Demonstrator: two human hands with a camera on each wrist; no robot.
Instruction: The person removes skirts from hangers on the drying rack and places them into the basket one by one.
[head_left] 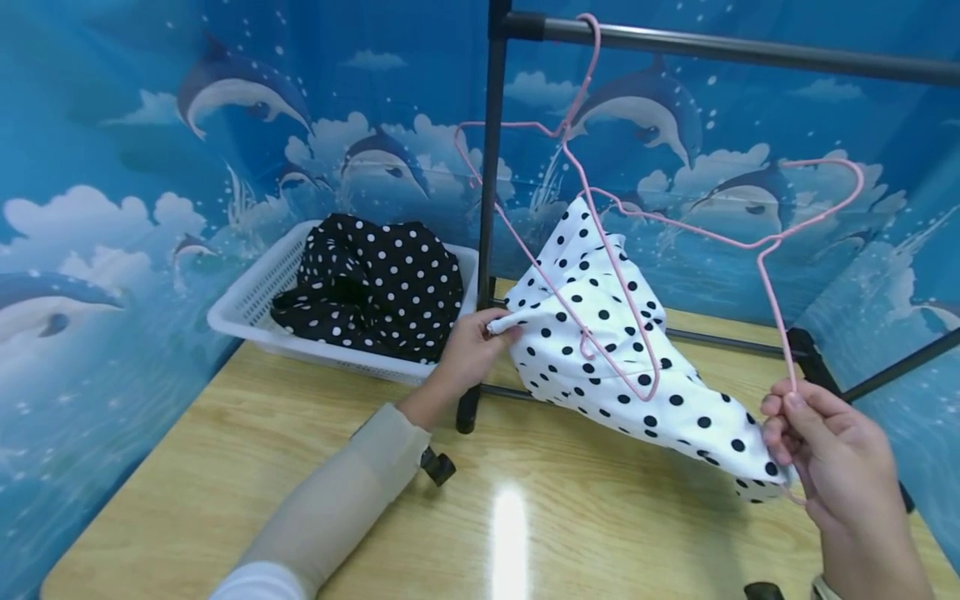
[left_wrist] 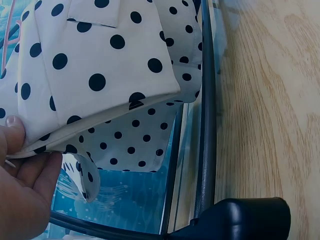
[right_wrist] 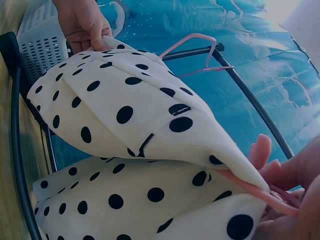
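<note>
A white garment with black polka dots (head_left: pixel 600 317) is stretched between both hands above the wooden table. My left hand (head_left: pixel 474 346) pinches its left edge between thumb and fingers, and the left wrist view shows that hem (left_wrist: pixel 100 120) close up. At the garment's right end, my right hand (head_left: pixel 840 442) grips the side of a pink hanger (head_left: pixel 772 292) together with the cloth. Part of this hanger lies inside the garment, hidden by fabric; its bar (right_wrist: pixel 257 192) shows by the right fingers. The hook points up and to the right.
Another pink hanger (head_left: pixel 588 75) hangs on the rail (head_left: pixel 712 46) of a black rack, in front of the garment. Left of the rack post (head_left: pixel 491 167), a white basket (head_left: pixel 247 308) holds a black cloth with white dots (head_left: pixel 408 283). Dolphin-printed sheeting surrounds the table (head_left: pixel 360 533).
</note>
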